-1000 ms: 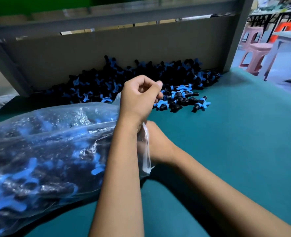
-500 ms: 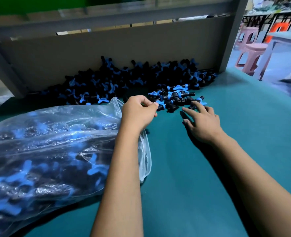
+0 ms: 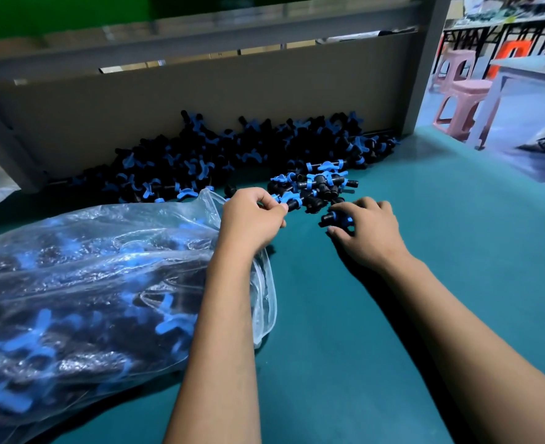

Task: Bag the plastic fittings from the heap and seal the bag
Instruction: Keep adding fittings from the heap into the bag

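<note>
The heap (image 3: 232, 155) of black-and-blue plastic fittings lies at the back of the teal tabletop (image 3: 425, 251), against the brown back panel (image 3: 200, 91) of the grey frame (image 3: 421, 59). A smaller cluster of fittings (image 3: 316, 184) sits on the tabletop just in front of the heap, right of centre.

The clear plastic bag (image 3: 88, 267) lies on its side on the left of the tabletop. It is well filled with fittings. Its mouth (image 3: 264, 299) faces right and is unsealed; the left forearm lies across it.

The left hand (image 3: 252, 219) is at the near-left edge of the cluster. Its fingers are curled and pinch a blue-winged fitting (image 3: 285, 200) at the fingertips. The hand is just beside the upper corner of the bag mouth.

The right hand (image 3: 367, 232) rests palm down at the near-right edge of the cluster. Its fingers are curled over a single fitting (image 3: 335, 217), with the thumb below it and the forefinger above it, gripping it.

The two hands are near each other but apart. A pink stool (image 3: 457, 94) stands on the floor beyond the right end of the tabletop.
</note>
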The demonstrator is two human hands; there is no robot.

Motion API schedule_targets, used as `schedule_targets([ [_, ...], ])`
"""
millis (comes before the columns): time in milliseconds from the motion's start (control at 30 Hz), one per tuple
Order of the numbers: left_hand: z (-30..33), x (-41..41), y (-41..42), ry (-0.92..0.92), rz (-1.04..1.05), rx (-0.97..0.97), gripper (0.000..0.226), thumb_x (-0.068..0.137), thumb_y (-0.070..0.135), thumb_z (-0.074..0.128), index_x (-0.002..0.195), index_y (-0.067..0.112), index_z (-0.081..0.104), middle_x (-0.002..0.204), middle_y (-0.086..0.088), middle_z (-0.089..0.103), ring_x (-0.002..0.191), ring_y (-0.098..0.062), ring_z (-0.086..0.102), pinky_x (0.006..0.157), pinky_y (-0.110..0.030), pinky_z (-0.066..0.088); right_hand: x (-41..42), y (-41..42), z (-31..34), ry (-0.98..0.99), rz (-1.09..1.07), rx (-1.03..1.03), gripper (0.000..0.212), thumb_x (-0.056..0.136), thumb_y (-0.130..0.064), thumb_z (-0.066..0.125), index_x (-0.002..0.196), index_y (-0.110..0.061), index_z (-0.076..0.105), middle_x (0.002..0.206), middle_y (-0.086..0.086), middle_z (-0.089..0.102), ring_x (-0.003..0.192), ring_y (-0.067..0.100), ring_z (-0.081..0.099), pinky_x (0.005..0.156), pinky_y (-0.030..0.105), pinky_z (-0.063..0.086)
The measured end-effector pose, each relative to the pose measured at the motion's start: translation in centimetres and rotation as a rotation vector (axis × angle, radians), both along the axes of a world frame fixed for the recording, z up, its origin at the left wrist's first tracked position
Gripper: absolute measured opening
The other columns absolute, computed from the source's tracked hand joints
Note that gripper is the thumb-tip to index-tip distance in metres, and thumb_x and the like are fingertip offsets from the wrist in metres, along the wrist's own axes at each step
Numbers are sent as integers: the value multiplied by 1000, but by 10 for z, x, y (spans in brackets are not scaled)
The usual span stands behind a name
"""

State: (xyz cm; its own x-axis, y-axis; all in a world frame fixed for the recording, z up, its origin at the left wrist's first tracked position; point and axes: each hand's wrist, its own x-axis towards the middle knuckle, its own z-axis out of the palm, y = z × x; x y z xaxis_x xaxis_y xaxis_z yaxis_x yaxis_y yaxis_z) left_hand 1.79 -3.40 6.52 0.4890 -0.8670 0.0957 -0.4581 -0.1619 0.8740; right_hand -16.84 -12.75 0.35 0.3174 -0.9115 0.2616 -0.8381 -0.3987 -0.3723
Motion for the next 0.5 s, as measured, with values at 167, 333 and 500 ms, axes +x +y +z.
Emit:
schedule_targets([
  [167,2,2,5,3,-55,-10,12,83,20,83,86,20,71,74,1,71,71,-17,66,70,-26,51,9,12,6,-451,204,95,31,86,-59,69,101,-32,71,81,-11,71,89,11,61,76,27,45],
  [333,4,0,9,-31,-228,1,32,75,18,92,102,23,75,91,-6,73,87,-19,72,86,-40,60,23,28,20,-842,327,348,43,97,-54,58,71,-19,59,58,-11,55,52,6,48,55,17,44],
  [500,1,4,5,5,-229,-15,13,79,17,88,86,15,77,79,-7,77,67,-18,69,80,-41,61,29,35,19,-916,349,595,37,102,-52,49,89,-17,53,67,-6,64,53,6,51,50,18,37],
])
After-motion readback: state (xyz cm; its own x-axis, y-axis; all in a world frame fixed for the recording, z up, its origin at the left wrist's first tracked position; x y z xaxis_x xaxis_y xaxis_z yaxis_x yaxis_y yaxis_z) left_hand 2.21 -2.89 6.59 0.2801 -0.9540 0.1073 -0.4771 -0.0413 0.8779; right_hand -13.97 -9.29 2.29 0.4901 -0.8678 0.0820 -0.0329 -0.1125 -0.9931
